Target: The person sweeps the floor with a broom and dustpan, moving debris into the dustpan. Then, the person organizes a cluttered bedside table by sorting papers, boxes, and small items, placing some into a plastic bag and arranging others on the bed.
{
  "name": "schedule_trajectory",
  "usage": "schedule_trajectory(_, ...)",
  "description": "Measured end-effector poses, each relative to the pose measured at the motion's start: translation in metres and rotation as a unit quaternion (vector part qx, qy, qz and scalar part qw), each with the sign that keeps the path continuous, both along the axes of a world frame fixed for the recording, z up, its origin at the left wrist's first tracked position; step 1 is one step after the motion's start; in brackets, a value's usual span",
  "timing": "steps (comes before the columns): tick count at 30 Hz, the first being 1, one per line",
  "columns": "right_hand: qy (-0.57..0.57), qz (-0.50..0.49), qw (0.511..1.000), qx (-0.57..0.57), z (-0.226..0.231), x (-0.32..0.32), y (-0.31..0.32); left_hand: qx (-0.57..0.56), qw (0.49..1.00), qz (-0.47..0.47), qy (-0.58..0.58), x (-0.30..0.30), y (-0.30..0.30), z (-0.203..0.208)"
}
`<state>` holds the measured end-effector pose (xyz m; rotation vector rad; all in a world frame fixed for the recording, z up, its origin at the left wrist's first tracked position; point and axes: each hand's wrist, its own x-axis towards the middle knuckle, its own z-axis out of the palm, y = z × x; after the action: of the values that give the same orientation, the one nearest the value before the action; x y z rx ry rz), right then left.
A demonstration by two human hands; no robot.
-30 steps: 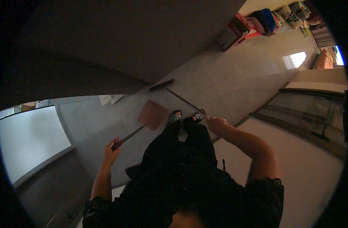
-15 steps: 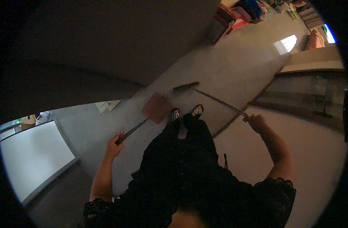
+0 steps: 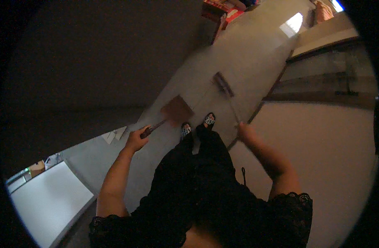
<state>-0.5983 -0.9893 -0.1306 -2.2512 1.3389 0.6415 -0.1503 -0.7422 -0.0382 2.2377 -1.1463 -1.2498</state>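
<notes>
- Broom with a dark bar-shaped head and thin handle [image 3: 223, 85]: ahead of the right hand [image 3: 246, 133], over the grey floor [image 3: 255, 53]; blur hides whether its head touches down. The handle points forward and slightly left from that hand; the bar slants, far end leftward.
- Flat square reddish-brown dustpan [image 3: 178, 109]: ahead and to the right of the left hand [image 3: 136, 140], its long axis running that same way.
- Black-and-white patterned sandals [image 3: 186, 130]: between and ahead of the hands, near the pan; their markings are too small to read.
- Left hand: fingers curled around the dustpan's dark grip, forearm reaching forward and inward.
- Right hand: blurred, closed around the broom's handle, separate fingers indistinct; elbow bent outward, forearm angled forward-left.
</notes>
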Motion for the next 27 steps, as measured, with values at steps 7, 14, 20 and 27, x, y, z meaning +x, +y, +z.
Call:
schedule_trajectory(7,0.036,0.062,0.983,0.169,0.135,0.024,0.042,-0.062,0.998,0.004,0.003,0.003,-0.03,-0.011)
schedule_trajectory(14,0.06,-0.07,0.996,0.023,0.144,-0.036,0.0,-0.022,0.999,-0.005,0.026,-0.01,-0.086,0.006)
schedule_trajectory(20,-0.015,-0.225,0.969,0.1,0.076,-0.039,-0.055,-0.03,0.998,-0.042,0.023,-0.018,-0.165,0.005)
schedule_trajectory(27,0.013,-0.089,0.97,0.227,0.116,-0.063,-0.103,0.015,0.998,-0.056,0.002,-0.04,-0.249,0.013)
